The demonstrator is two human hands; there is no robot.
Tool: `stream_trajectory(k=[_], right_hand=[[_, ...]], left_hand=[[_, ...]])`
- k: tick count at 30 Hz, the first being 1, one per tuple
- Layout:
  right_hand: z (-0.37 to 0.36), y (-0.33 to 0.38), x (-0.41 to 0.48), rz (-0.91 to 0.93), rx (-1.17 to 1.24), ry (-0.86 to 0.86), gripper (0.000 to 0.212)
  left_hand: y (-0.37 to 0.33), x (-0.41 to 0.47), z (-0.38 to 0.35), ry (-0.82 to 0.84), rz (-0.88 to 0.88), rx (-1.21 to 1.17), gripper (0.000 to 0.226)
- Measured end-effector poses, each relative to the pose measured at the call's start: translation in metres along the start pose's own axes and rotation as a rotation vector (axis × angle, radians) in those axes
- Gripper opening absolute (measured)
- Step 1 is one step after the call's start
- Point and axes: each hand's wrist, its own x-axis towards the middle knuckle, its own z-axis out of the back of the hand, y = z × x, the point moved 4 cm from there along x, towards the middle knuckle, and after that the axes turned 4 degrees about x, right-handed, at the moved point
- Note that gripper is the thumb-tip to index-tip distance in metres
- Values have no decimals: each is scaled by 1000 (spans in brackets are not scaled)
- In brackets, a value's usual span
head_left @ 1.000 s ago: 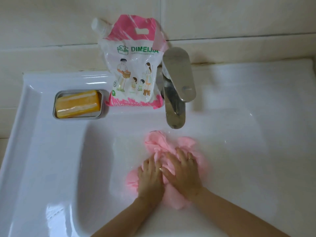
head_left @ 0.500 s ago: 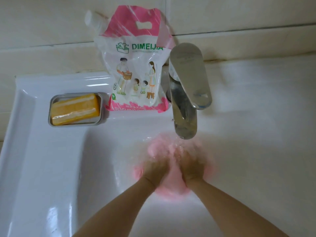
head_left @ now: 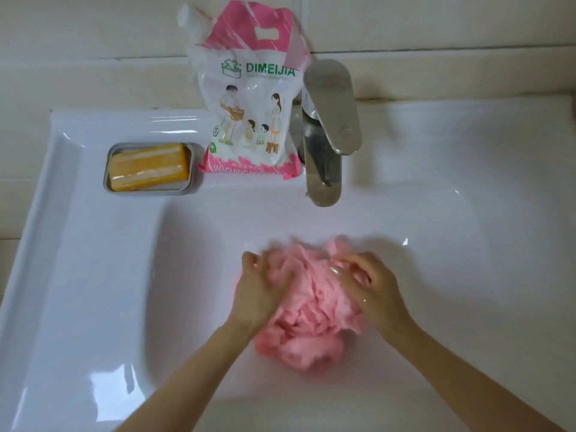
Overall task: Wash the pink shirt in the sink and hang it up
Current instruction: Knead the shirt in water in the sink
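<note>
The white sink (head_left: 93, 275) fills the frame. The pink shirt (head_left: 311, 310) lies bunched in its basin at lower centre, below the dry faucet (head_left: 324, 169). This looks like the scrubbing step. Next it probably needs rinse water, then wringing. The right hand (head_left: 377, 291) curls into the cloth, gripping it. The left hand (head_left: 265, 291) lies against the bundle, too blurred to tell its grip.

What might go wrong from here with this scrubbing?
The pink shirt is bunched in a wad between the left hand and right hand, so inner folds may stay unwashed. Vigorous rubbing might splash the washing powder bag standing on the sink ledge beside the faucet, possibly wetting or toppling it.
</note>
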Motion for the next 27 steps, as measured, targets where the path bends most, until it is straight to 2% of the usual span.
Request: stream_trajectory(k=[1, 2, 3, 6, 8, 11, 15, 19, 20, 23, 25, 27], right_hand=[[3, -3, 1, 50, -209, -77, 48], [3, -5, 4, 98, -418, -113, 61], [-3, -8, 8, 124, -563, -89, 72], [-33, -25, 13, 34, -723, 150, 93], [-48, -33, 8, 74, -774, 159, 82], [-55, -42, 7, 241, -792, 26, 52], [-60, -47, 18, 326, -813, -99, 40], [-65, -49, 32, 305, -850, -214, 37], [-66, -47, 37, 273, -850, -229, 38], [-67, -47, 50, 218, -824, -328, 45], [-67, -45, 61, 144, -803, -353, 62], [-66, -40, 67, 84, -778, -339, 63]], left_hand=[[4, -10, -12, -10, -131, 276, 63], [10, -17, -25, 23, -233, 463, 69], [16, -23, -38, 54, -257, 569, 76], [22, -23, -62, 136, -179, 607, 96], [16, -22, -67, 140, -177, 631, 96], [11, -19, -70, 105, -207, 652, 87], [12, -2, -79, 26, -317, 647, 71], [16, 17, -79, -169, -470, 690, 24], [17, 23, -79, -178, -492, 702, 19], [21, 39, -87, -139, -577, 726, 28], [23, 50, -90, -99, -613, 764, 33], [19, 56, -87, -5, -605, 746, 25]])
